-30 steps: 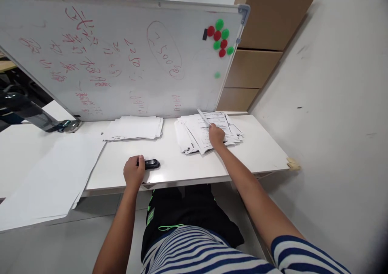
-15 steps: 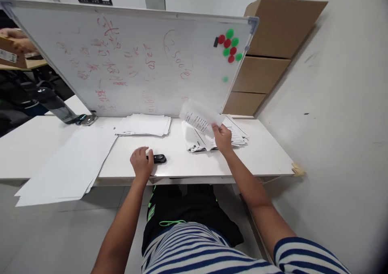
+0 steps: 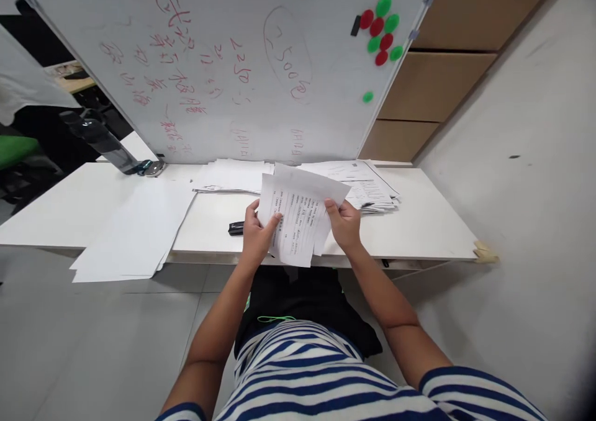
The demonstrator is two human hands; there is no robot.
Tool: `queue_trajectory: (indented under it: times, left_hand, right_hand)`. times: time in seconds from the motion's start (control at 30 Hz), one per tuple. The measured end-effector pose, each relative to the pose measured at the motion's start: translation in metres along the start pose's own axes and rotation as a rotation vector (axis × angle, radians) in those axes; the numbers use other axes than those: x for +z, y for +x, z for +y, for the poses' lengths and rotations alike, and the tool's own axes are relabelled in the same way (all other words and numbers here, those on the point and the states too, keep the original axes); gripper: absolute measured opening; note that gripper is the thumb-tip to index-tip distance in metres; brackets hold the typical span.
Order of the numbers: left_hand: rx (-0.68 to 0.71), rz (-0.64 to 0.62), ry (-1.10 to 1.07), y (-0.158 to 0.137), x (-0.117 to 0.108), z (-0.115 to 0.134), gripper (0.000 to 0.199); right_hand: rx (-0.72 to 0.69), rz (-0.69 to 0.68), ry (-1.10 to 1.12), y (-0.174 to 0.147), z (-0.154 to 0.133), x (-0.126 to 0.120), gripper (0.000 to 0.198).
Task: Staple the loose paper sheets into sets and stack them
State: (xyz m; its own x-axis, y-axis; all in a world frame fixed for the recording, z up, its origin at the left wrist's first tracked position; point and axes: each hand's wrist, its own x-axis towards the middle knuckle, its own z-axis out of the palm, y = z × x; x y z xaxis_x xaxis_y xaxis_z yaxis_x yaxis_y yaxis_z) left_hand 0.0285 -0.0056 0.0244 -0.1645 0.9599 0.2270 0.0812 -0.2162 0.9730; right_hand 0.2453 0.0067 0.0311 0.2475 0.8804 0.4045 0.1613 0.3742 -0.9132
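Printed paper sheets (image 3: pixel 298 213) are held up over the front edge of the desk, at least two overlapping. My left hand (image 3: pixel 258 235) grips their left side, thumb on top. On the right side, my right hand (image 3: pixel 344 223) pinches them between thumb and fingers. A black stapler-like object (image 3: pixel 236 228) lies on the desk just left of my left hand, partly hidden by it. Behind the held sheets are a stack of white paper (image 3: pixel 228 176) and, to the right, a looser pile of printed sheets (image 3: pixel 372 188).
A whiteboard (image 3: pixel 321 110) with red writing and round magnets stands along the back of the desk (image 3: pixel 428 222). Large white sheets (image 3: pixel 135 228) overhang the front edge at left. A dark bottle (image 3: pixel 102 141) leans there. Cardboard boxes (image 3: pixel 414 89) are stacked behind the board.
My right hand has brought paper from the right-hand pile toward me. My left hand has left the black object and taken hold of the paper's left side. The view has tilted down.
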Motion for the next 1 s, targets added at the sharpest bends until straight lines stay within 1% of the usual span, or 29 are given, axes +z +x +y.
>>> queue_trajectory:
  times: [0.1, 0.17, 0.23, 0.33, 0.4, 0.47, 0.53, 0.6, 0.63, 0.7, 0.73, 0.8, 0.87, 0.9, 0.93, 1.0]
  left_hand:
    - [-0.003, 0.093, 0.058, 0.001, 0.006, -0.018, 0.051]
    - [0.031, 0.165, 0.106, 0.002, 0.010, -0.030, 0.053]
    - [0.085, 0.203, 0.153, 0.001, 0.015, -0.039, 0.058]
    - [0.160, 0.195, 0.204, -0.002, 0.021, -0.047, 0.065]
    - [0.219, 0.155, 0.193, -0.005, 0.021, -0.047, 0.070]
    - [0.262, 0.093, 0.147, -0.008, 0.020, -0.045, 0.069]
    - [0.238, 0.031, 0.101, -0.009, 0.017, -0.043, 0.059]
    - [0.163, -0.011, 0.064, -0.006, 0.014, -0.042, 0.048]
    - [0.125, -0.019, 0.046, -0.004, 0.013, -0.043, 0.045]
    - [0.067, -0.014, 0.006, 0.002, 0.012, -0.047, 0.046]
    - [0.051, 0.003, -0.018, 0.004, 0.012, -0.050, 0.048]
    - [0.031, 0.048, -0.064, 0.005, 0.014, -0.055, 0.051]
    - [-0.001, 0.077, -0.100, 0.003, 0.016, -0.060, 0.052]
    - [-0.020, 0.085, -0.113, 0.001, 0.017, -0.062, 0.051]
    - [-0.040, 0.088, -0.122, -0.002, 0.019, -0.063, 0.051]
    - [-0.055, 0.095, -0.142, -0.006, 0.020, -0.065, 0.052]
  right_hand:
    - [0.137, -0.072, 0.173, -0.012, 0.014, 0.008, 0.043]
    - [0.220, -0.142, 0.251, -0.020, 0.023, 0.015, 0.049]
    - [0.270, -0.178, 0.266, -0.027, 0.028, 0.021, 0.050]
    - [0.258, -0.155, 0.241, -0.030, 0.024, 0.027, 0.048]
    - [0.213, -0.109, 0.236, -0.029, 0.016, 0.027, 0.046]
    - [0.150, -0.059, 0.225, -0.027, 0.009, 0.025, 0.044]
    - [0.078, 0.001, 0.200, -0.026, 0.005, 0.024, 0.048]
    - [0.006, 0.071, 0.174, -0.026, 0.008, 0.026, 0.056]
    - [-0.019, 0.104, 0.163, -0.027, 0.012, 0.028, 0.060]
    - [-0.038, 0.133, 0.137, -0.028, 0.023, 0.032, 0.067]
    - [-0.024, 0.125, 0.119, -0.029, 0.030, 0.035, 0.070]
    - [0.077, 0.077, 0.089, -0.034, 0.043, 0.041, 0.071]
    - [0.224, 0.022, 0.091, -0.041, 0.053, 0.046, 0.064]
    - [0.275, -0.002, 0.108, -0.045, 0.056, 0.049, 0.061]
    - [0.296, -0.025, 0.129, -0.049, 0.058, 0.051, 0.057]
    - [0.268, -0.054, 0.159, -0.056, 0.060, 0.056, 0.051]
